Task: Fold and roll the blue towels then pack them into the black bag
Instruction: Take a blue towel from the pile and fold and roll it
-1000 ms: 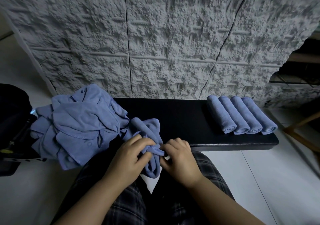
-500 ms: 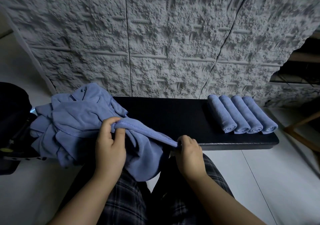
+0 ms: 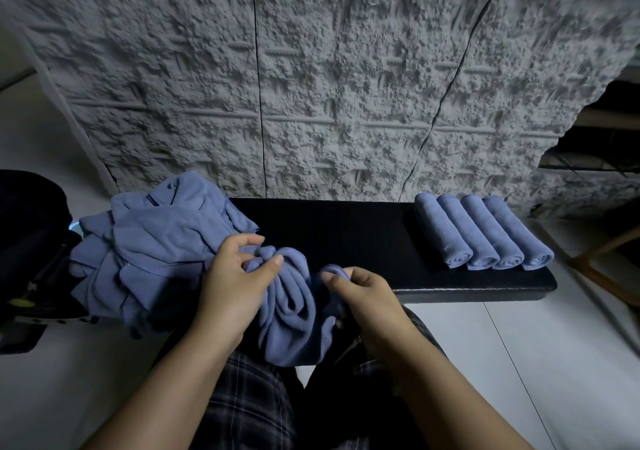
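Observation:
A bunched blue towel [image 3: 294,311] hangs from the front edge of the black bench [image 3: 346,228] down over my lap. My left hand [image 3: 232,283] pinches its gathered top between thumb and fingers. My right hand [image 3: 367,294] grips another fold of the same towel just to the right. A loose heap of blue towels [image 3: 156,242] lies on the bench's left end. Several rolled blue towels [image 3: 485,231] lie side by side on the right end. Part of the black bag [image 3: 31,242] shows at the far left edge.
A rough grey textured wall [image 3: 311,86] rises right behind the bench. Pale floor tiles [image 3: 519,363] spread to the right and front. A wooden frame leg [image 3: 609,262] stands at the far right. My plaid-trousered legs fill the bottom centre.
The towel edge that was stretched taut between my hands has gone slack and bunched. Both hands have come closer together over the bench's front edge.

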Demonstrator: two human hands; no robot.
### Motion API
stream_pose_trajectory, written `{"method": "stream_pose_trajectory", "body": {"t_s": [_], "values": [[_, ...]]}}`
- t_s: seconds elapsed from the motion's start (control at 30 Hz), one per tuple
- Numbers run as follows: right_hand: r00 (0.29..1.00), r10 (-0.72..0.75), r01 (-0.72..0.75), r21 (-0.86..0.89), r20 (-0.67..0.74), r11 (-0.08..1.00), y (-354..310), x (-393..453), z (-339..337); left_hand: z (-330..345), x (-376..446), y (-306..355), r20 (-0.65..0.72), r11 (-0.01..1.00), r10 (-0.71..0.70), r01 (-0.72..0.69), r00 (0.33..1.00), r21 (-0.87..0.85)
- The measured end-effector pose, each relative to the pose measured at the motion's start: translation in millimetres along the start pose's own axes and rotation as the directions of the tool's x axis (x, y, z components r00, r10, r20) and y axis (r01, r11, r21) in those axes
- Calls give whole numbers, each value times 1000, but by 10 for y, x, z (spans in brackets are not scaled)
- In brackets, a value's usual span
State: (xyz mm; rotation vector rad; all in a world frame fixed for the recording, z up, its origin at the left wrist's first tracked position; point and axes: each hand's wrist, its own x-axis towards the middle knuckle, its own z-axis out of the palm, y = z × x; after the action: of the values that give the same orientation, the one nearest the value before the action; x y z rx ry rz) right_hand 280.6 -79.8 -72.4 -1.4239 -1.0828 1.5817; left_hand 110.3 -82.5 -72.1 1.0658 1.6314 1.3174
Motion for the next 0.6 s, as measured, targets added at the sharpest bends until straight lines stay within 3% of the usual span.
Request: {"method": "stream_pose_trajectory", "body": {"t_s": [0.1,0.2,0.3,0.5,0.6], "values": [[997,-61,56,135,36,989,-185,-88,81,-5,-67,199,14,991,34,-32,999,-127],[980,-201,199,163,-4,966,-364,-223,105,-14,-201,468,74,943,66,-38,995,-332],[944,-329,330,155,-33,931,-529,-400,121,-44,-332,678,158,918,129,-58,979,-393],[891,-454,453,36,12,891,-644,-549,122,-108,-455,807,315,947,303,-246,900,-206],[904,-425,426,-8,46,905,-654,-566,105,-120,-438,778,282,940,341,-319,897,-122]]}}
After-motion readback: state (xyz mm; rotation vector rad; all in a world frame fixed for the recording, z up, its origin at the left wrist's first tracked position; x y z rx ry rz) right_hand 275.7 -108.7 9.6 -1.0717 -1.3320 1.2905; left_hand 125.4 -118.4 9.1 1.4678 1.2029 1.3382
